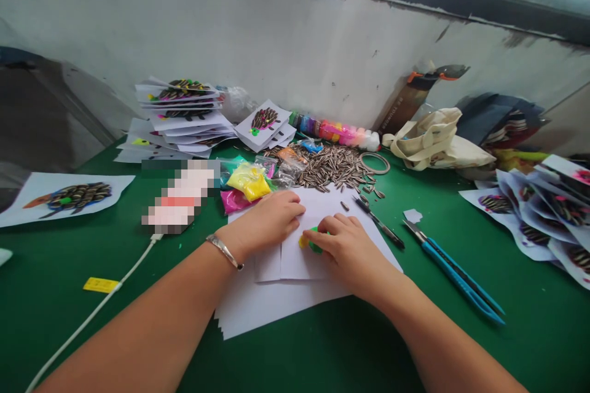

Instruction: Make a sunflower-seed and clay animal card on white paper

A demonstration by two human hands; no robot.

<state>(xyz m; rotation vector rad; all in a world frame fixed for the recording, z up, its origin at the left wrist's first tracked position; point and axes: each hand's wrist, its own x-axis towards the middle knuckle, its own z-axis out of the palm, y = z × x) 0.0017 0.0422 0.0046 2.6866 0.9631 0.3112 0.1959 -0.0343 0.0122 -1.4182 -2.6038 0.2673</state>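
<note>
A stack of white paper sheets (262, 310) lies in front of me, with a smaller piece of white paper (295, 267) on top. My left hand (265, 221) rests open on the sheets, its fingers stretched forward and holding nothing. Over the smaller piece, my right hand (348, 245) has its fingers curled, and one fingertip meets a small lump of yellow clay (303, 241). Beside that lump is green clay (315, 247), partly covered by the same hand. The right thumb is mostly hidden.
Bags of coloured clay (249, 181) and a heap of striped sunflower seeds (329, 166) lie beyond the paper. A pen (387, 230) and tweezers beside a blue cutter (461, 279) are at right. Seed pictures stand in stacks (184, 123). A cable (92, 325) runs at left.
</note>
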